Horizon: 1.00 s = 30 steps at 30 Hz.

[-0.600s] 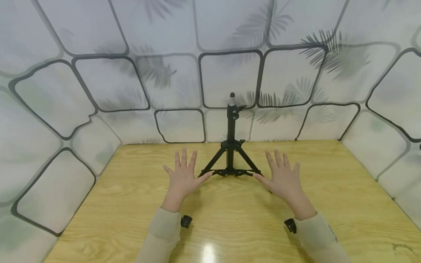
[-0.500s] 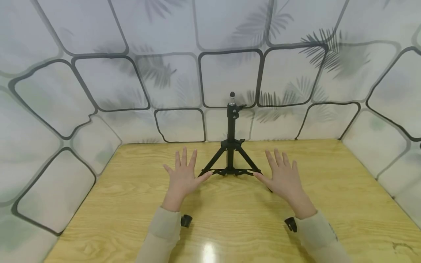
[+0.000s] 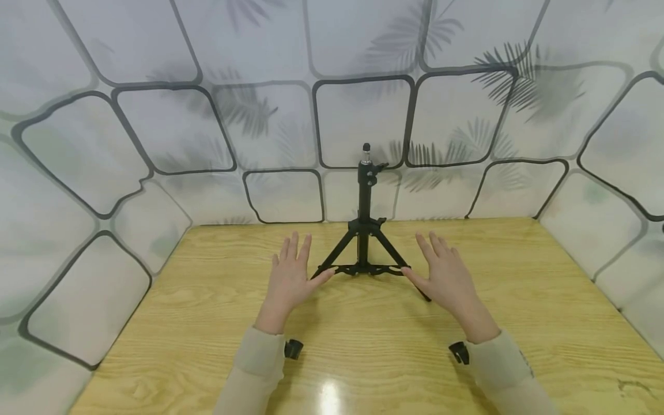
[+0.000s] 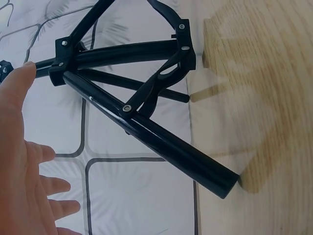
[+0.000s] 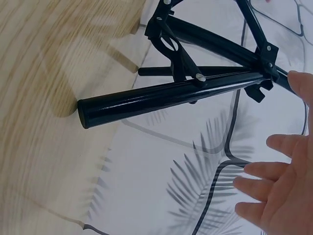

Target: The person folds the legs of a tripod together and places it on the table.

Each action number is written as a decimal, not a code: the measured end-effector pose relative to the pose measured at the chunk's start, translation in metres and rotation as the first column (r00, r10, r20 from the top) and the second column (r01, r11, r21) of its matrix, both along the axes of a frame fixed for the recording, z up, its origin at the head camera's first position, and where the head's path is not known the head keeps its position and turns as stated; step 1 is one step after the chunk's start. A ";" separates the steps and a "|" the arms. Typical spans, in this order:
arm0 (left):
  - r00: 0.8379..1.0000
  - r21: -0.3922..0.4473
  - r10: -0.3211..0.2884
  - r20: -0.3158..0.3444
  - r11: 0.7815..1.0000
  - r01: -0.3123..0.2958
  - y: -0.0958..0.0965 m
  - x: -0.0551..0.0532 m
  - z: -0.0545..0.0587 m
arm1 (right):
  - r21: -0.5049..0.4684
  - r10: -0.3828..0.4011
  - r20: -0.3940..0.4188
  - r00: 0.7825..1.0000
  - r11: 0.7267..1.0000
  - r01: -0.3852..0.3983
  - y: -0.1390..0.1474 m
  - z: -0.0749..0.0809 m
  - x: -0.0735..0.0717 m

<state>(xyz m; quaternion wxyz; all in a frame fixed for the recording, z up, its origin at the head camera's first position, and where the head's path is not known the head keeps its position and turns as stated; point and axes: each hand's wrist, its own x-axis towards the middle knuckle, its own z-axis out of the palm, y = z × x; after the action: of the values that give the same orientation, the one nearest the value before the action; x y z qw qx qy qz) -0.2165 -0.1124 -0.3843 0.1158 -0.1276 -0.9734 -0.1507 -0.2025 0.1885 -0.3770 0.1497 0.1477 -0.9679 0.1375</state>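
Observation:
A black tripod stand (image 3: 365,199) stands upright on the wooden table, its legs spread and a silver tip with a black cap on top. My left hand (image 3: 288,282) is held with straight fingers on the near left side of it, the thumb pointing in toward the left leg. On the other side my right hand (image 3: 447,279) mirrors this, its thumb overlapping the right leg in the head view. Both palms hold nothing. In the left wrist view a tripod leg (image 4: 161,139) slants down to the table; the right wrist view has another leg (image 5: 161,100).
The wooden table (image 3: 358,346) has a light grain and a bright reflection near its front. Behind and at both sides rise pale walls (image 3: 280,127) patterned with dark outlines and leaves. Black wrist mounts (image 3: 293,349) show beside both sleeves.
The spread fingers of both hands have drawn closer together, and the hands have tilted slightly inward. The tripod stand stays in place.

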 end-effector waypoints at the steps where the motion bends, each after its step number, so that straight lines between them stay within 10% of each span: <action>1: 1.000 0.009 -0.008 -0.010 1.000 0.008 0.000 0.000 -0.001 | -0.009 0.006 -0.006 1.000 1.000 -0.006 0.000 0.000 0.000; 12: 0.990 0.179 -0.091 -0.106 0.978 0.109 -0.002 -0.005 -0.002 | -0.215 0.069 -0.074 0.995 0.973 -0.083 0.002 0.003 -0.004; 30: 0.985 0.629 -0.137 -0.106 0.758 0.173 0.003 -0.014 -0.012 | -0.404 0.111 -0.237 0.965 0.892 -0.201 0.001 0.024 -0.016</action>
<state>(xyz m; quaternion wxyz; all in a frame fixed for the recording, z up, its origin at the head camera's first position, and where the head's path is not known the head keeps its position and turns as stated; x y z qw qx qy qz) -0.2301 -0.1095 -0.3960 0.1653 -0.1649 -0.8477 -0.4764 -0.2182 0.1899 -0.3534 0.2667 0.2027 -0.8787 0.3401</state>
